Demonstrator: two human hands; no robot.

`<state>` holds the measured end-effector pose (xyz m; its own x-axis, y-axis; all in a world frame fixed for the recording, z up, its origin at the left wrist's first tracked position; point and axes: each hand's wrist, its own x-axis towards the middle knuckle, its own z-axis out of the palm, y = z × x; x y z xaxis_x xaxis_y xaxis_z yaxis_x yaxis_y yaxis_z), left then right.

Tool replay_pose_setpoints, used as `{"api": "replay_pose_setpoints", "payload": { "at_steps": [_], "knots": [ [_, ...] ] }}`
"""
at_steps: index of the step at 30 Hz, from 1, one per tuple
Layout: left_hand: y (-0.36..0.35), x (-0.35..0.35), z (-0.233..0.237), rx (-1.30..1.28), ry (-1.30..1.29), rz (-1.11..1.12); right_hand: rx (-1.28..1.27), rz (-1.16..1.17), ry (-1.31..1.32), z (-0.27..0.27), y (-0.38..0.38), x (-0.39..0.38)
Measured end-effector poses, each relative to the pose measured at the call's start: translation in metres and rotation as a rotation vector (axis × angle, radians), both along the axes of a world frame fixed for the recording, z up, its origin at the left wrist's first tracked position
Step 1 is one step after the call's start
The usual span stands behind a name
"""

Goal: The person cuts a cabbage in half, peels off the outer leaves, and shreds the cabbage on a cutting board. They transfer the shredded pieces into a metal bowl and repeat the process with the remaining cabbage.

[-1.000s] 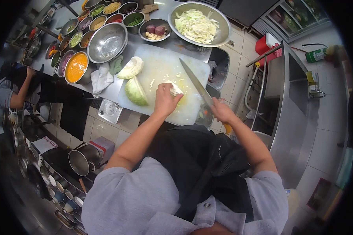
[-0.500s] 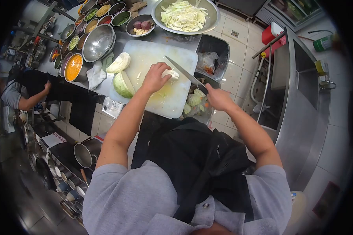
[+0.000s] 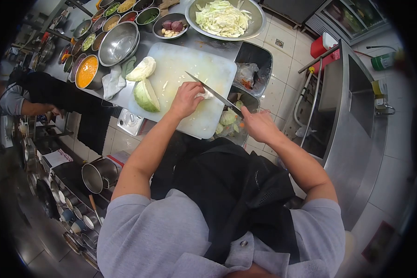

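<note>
My right hand grips the handle of a chef's knife, its blade slanting across the board beside my left fingers. Curled over a small white piece of cabbage, my left hand holds it against the cutting board. My left fingers partly hide that piece. Two larger cabbage wedges lie at the board's left side: a pale wedge and, nearer me, a green-skinned wedge. Small white scraps are scattered on the board.
Beyond the board stands a large metal bowl of cut cabbage. A bowl with purple onions, a pot of orange sauce and a cloth lie leftward. Bins stand right of the table. Another person is at far left.
The knife and my right hand have come slightly lower, the blade now closer to my left fingers. The view has shifted a little. At far left the other person's arm has lowered.
</note>
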<state>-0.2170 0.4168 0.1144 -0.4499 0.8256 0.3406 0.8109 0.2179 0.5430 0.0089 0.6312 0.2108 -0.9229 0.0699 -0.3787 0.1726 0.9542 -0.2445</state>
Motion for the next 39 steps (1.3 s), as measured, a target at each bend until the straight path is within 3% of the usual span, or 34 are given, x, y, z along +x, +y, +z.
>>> {"api": "replay_pose_setpoints", "payload": {
  "at_steps": [6,11,16,18,20,23,30,39],
  "knots": [
    [0.004,-0.011,-0.005,0.044,-0.054,-0.008,-0.038,-0.026,-0.061,-0.006,0.002,-0.009],
    [0.018,-0.031,-0.006,-0.075,-0.211,-0.049,-0.101,-0.063,-0.064,-0.002,0.01,-0.021],
    [0.016,-0.031,-0.006,-0.04,-0.137,-0.049,-0.12,-0.067,-0.125,-0.001,0.013,-0.02],
    [0.018,-0.031,-0.006,-0.013,-0.131,-0.054,-0.135,-0.062,-0.14,-0.015,0.012,-0.022],
    [0.018,-0.031,-0.004,-0.038,-0.138,-0.052,-0.165,-0.074,-0.114,-0.067,0.004,-0.019],
    [0.017,-0.031,0.0,-0.037,-0.14,-0.064,-0.188,-0.089,-0.074,-0.074,0.007,-0.028],
    [0.017,-0.025,0.007,0.024,-0.049,-0.011,-0.163,-0.074,-0.095,0.0,0.009,-0.032],
    [0.016,-0.026,0.002,0.037,-0.04,-0.01,-0.168,-0.081,-0.13,0.017,-0.003,-0.026]
  ]
}}
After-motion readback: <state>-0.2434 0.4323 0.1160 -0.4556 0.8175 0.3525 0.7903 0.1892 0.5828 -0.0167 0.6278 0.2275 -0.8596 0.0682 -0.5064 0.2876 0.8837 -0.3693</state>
